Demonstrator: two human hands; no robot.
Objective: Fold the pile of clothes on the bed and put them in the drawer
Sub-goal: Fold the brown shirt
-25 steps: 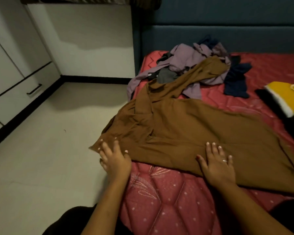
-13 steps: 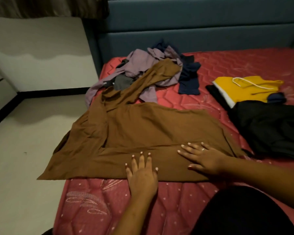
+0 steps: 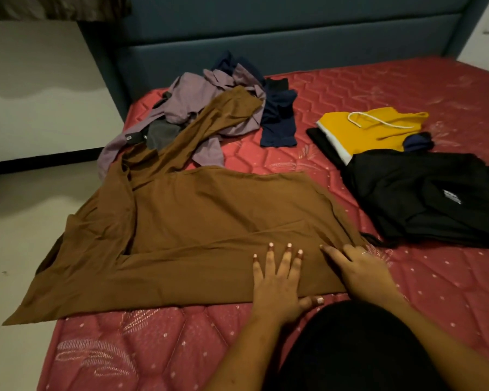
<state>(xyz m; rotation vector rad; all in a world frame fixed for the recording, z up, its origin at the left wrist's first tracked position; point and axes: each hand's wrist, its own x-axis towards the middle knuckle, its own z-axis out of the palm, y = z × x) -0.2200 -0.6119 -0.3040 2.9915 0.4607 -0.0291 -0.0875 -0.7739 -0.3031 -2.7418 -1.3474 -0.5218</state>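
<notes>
Presses left hand (image 3: 277,280) flat, fingers straight and spread, on the near hem of the brown garment (image 3: 209,221) spread over the red mattress (image 3: 407,86). Rests right hand (image 3: 362,273), fingers loose and ungripping, on its right corner. Behind, crumpled pile (image 3: 198,100); rightward, folded yellow top (image 3: 378,128).

text: none legible | black garment (image 3: 407,193): white print (image 3: 452,196), too blurred to read

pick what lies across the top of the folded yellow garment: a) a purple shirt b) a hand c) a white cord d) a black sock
c, a white cord loops across the top of the yellow garment; nothing else listed touches it.
</notes>
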